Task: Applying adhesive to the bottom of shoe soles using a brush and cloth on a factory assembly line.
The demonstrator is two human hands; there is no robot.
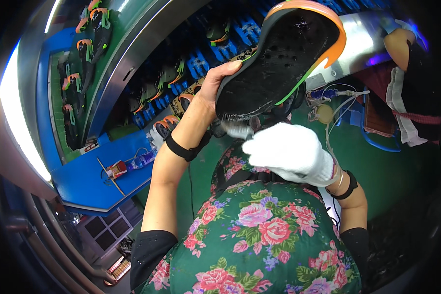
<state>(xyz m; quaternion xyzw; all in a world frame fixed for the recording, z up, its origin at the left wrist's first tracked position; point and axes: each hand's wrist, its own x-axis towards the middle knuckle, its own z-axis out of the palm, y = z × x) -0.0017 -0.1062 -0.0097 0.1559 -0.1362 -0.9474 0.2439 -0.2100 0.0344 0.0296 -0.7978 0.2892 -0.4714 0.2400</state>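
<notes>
In front of me a shoe upper (284, 59) is raised, its black, wet-looking underside turned toward me. An orange band curves round its far end, and green trim runs along one side. My bare left hand (217, 82) grips its left edge, with the thumb along the rim. Below the near end, my right hand (289, 153) wears a white knitted glove and is closed on a small brush (236, 129). Blurred, pale bristles show at the upper's near edge; the glove hides the brush's handle. Whether the bristles touch the upper I cannot tell.
Several similar shoes (85, 49) stand on a green belt at the left. Blue holders (198, 63) with more uppers fill the rack behind. On the blue table (83, 179) lie a bottle (141, 160) and a red box (116, 169). Another person's arm (399, 49) shows at far right.
</notes>
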